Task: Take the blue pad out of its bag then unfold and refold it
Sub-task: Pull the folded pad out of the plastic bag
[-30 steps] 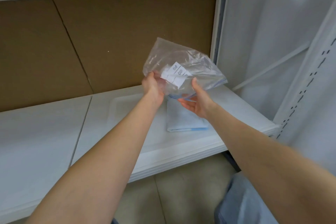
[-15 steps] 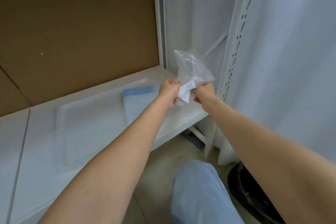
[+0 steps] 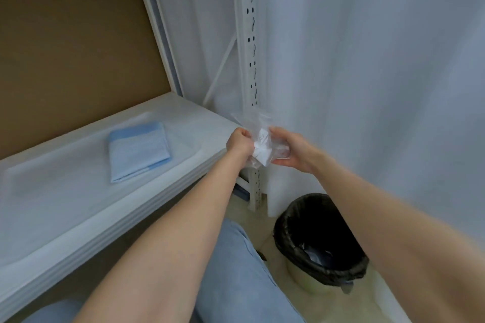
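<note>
Gripping the crumpled clear plastic bag (image 3: 262,148) in your left hand (image 3: 240,142) and right hand (image 3: 291,151), you may miss the black-lined bin (image 3: 319,240) if it springs open; the folded light-blue pad (image 3: 139,152) lies on the white shelf (image 3: 78,199).

left hand (image 3: 240,140) grips bag (image 3: 262,151) | right hand (image 3: 291,149) cups bag, fingers curled | both arms extended
</note>
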Available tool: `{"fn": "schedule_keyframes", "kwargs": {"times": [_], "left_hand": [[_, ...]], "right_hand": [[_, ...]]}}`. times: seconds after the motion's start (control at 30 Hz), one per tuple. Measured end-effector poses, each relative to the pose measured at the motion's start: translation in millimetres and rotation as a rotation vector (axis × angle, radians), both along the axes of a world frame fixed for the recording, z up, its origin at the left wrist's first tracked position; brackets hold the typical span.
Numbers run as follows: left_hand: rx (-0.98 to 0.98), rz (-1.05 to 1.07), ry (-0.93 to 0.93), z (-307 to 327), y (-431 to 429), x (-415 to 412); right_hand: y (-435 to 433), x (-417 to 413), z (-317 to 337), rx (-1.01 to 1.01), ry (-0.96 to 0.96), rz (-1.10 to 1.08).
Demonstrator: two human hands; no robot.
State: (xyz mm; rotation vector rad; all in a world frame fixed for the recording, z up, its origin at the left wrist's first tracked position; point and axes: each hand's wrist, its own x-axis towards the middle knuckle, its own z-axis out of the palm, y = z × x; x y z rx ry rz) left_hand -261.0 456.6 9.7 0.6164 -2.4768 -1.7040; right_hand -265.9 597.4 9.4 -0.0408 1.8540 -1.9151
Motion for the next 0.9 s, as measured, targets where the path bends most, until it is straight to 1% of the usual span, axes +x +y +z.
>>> {"fn": "schedule_keyframes", "kwargs": {"times": [0.07,0.13,0.23,0.33,0.47,0.53,0.57,0.63,0.67,0.77,0.9], "left_hand": [[-0.057,-0.084,-0.036,-9.1,23.3,3.5],[-0.101,-0.204,-0.076,-19.0,45.2,5.4],[-0.064,-0.367,-0.165,-34.3,71.6,10.7],[-0.084,-0.467,-0.257,-46.7,89.5,15.8],[-0.11,-0.56,-0.344,-71.4,110.2,22.8],[-0.122,-0.576,-0.373,-86.1,117.2,21.2],[-0.132,-0.566,-0.387,-93.2,119.1,19.6],[-0.181,-0.539,-0.418,-105.7,119.3,14.7],[-0.217,-0.528,-0.429,-112.1,117.5,11.2],[-0.314,-0.493,-0.491,-133.5,109.9,1.2],[-0.336,-0.433,-0.544,-166.7,100.2,-10.5]], "right_hand": [[19.0,-2.6,-19.4,0.053,-0.02,-0.007],[33.0,-1.9,-37.4,0.092,-0.029,-0.104],[52.8,4.7,-61.0,0.106,-0.048,-0.247],[71.2,8.7,-80.9,0.113,-0.037,-0.342],[85.7,8.6,-115.9,0.186,0.04,-0.481],[89.1,7.5,-135.6,0.279,0.097,-0.532],[90.8,7.0,-146.9,0.365,0.098,-0.553],[95.8,7.4,-171.4,0.551,0.043,-0.594],[98.1,8.7,-184.1,0.605,0.003,-0.601],[100.9,13.1,-214.2,0.672,-0.09,-0.543],[97.1,21.4,-239.8,0.841,-0.151,-0.309]]}}
